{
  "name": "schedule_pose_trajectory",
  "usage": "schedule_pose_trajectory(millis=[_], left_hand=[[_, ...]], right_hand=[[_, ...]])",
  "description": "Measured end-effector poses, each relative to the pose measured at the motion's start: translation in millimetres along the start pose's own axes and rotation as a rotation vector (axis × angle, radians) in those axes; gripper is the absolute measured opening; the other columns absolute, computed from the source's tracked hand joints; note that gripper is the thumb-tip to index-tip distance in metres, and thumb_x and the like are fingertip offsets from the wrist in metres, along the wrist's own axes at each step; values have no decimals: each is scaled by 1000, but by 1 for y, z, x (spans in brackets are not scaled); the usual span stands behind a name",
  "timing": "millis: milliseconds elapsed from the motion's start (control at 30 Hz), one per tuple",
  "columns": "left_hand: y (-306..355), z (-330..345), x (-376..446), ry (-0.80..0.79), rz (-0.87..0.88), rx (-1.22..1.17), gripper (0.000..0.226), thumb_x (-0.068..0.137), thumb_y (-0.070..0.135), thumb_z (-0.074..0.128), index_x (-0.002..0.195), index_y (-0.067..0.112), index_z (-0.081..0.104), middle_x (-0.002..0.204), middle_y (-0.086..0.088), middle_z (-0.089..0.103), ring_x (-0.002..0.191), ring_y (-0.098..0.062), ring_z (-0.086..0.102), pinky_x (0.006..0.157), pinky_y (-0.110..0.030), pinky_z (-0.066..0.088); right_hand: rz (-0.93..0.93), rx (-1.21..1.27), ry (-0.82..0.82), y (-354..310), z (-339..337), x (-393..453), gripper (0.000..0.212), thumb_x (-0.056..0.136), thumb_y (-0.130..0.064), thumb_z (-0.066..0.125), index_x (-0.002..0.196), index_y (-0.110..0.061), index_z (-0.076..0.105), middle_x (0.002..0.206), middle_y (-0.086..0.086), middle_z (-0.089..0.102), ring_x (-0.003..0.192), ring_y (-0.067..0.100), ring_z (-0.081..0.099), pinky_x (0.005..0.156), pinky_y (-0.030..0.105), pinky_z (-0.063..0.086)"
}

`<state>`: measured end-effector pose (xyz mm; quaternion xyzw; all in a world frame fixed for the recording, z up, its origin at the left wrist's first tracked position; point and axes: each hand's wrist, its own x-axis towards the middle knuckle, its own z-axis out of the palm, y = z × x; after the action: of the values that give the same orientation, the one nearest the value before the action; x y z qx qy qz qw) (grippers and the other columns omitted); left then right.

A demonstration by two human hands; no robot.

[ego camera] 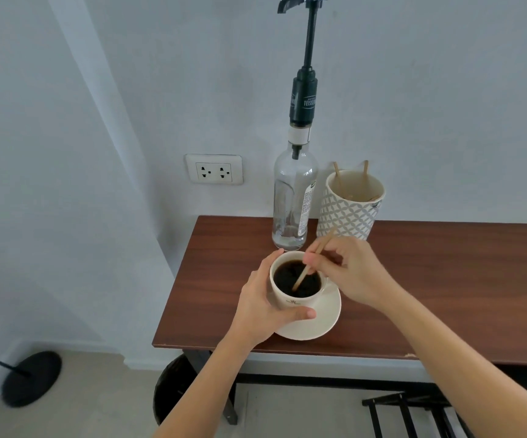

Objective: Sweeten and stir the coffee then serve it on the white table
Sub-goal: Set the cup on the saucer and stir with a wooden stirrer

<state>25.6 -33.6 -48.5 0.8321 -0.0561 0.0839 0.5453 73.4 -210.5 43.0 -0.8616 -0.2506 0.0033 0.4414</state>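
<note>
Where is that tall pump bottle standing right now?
The pump bottle stands at the back of the brown table, against the wall, just left of the patterned cup and directly behind the coffee cup.

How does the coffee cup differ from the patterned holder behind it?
The coffee cup is plain cream, low and wide; the patterned holder is taller, with a grey-and-white lattice print. The cup holds dark coffee and sits on a saucer; the holder holds wooden sticks and stands directly on the brown table. The left hand grips the cup; nothing touches the holder. Both stand upright.
</note>
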Motion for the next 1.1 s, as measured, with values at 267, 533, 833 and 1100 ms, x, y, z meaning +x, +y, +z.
schedule_pose_trajectory(millis=[267,533,833,1100], left_hand=[[2,0,0,8,-5,12,95,53,63,91,132,66,38,135,28,59,134,-8,53,114,-50,43],[2,1,0,3,-12,-10,97,52,63,92,134,63,39,136,25,61,135,-10,53,114,-51,44],[1,0,1,-5,-20,-15,100,50,71,89,135,65,37,137,24,61,135,-11,53,114,-50,45],[0,0,1,4,-22,11,99,52,64,91,135,64,37,136,25,60,135,-10,53,114,-49,45]], right_hand=[[52,-177,114,7,-14,5,16,92,-16,64,79,-10,71,69,-7,71,66,-5,60,64,6,42],[62,-38,219,6,5,12,15,91,-14,66,78,-9,71,65,-9,69,58,-3,60,62,7,42],[89,25,152,2,16,8,15,91,-18,66,80,-11,71,66,-2,73,56,-1,62,66,16,47],[76,-155,41,-2,-7,4,17,92,-21,64,77,-15,71,66,-5,73,67,8,66,70,13,46]])
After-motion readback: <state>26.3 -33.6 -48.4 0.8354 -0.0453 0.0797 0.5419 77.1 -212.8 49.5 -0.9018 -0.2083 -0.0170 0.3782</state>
